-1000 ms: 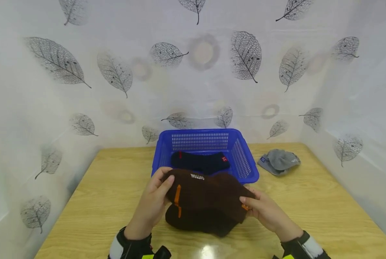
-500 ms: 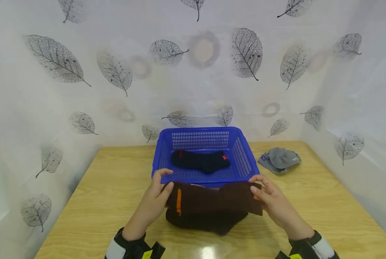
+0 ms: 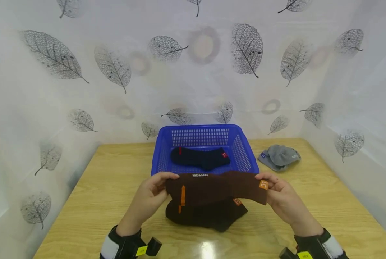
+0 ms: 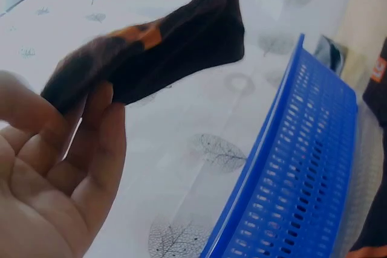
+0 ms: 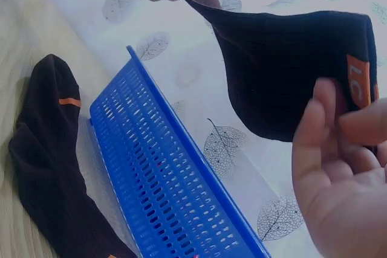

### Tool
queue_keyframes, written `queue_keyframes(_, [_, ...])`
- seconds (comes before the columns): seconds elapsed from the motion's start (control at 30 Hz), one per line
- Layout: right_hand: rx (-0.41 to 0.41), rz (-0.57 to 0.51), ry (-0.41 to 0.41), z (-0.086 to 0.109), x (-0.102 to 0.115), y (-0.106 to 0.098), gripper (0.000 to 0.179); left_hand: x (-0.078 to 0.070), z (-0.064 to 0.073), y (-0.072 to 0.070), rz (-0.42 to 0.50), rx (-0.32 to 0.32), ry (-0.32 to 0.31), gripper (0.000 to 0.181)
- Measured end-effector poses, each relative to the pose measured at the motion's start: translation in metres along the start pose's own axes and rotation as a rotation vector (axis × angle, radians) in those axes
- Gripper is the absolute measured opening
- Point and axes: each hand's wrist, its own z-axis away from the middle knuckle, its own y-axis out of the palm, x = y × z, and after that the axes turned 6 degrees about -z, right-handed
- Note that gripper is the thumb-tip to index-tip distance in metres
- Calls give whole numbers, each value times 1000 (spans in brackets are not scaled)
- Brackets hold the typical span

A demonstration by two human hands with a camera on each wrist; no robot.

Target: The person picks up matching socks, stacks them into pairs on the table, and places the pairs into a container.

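A dark brown sock [image 3: 212, 187] with orange marks and white "COTTON" lettering is stretched level between both hands, raised above the table. My left hand [image 3: 149, 196] pinches its toe end between thumb and fingers. At the cuff, by the orange "LC" label, my right hand [image 3: 285, 199] pinches the other end; the right wrist view shows the sock [image 5: 284, 64] hanging from that grip. Below it on the table lies a second brown sock [image 3: 206, 216], partly hidden in the head view and seen at more length as a curved sock [image 5: 45, 155] in the right wrist view.
Just behind the hands stands a blue plastic basket [image 3: 156, 154] with perforated walls. Inside it lie dark navy socks [image 3: 199, 158] with red marks. A crumpled grey cap [image 3: 279, 157] sits on the wooden table [image 3: 115, 172] to the right of the basket. Leaf-patterned white sheeting encloses the back and sides.
The right hand has moved outward to the right and the brown sock has been pulled straight and lifted. Its cuff label now faces the head view, and the lower sock's label has come into sight.
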Motion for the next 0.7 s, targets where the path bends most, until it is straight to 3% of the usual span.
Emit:
queue_keyframes(0.13, [-102, 187, -58, 0, -3, 4, 51, 3, 0, 4, -124, -47, -7, 40])
queue_keyframes(0.33, [-230, 416, -120, 1, -6, 12, 52, 6, 1, 8, -350, -106, -43, 45])
queue_keyframes(0.57, [-308, 539, -91, 0, -5, 16, 46, 6, 1, 11, -477, -117, -114, 37])
queue_keyframes(0.7, [-340, 526, -36, -1, -5, 15, 35, 5, 1, 12, -496, -132, -80, 26])
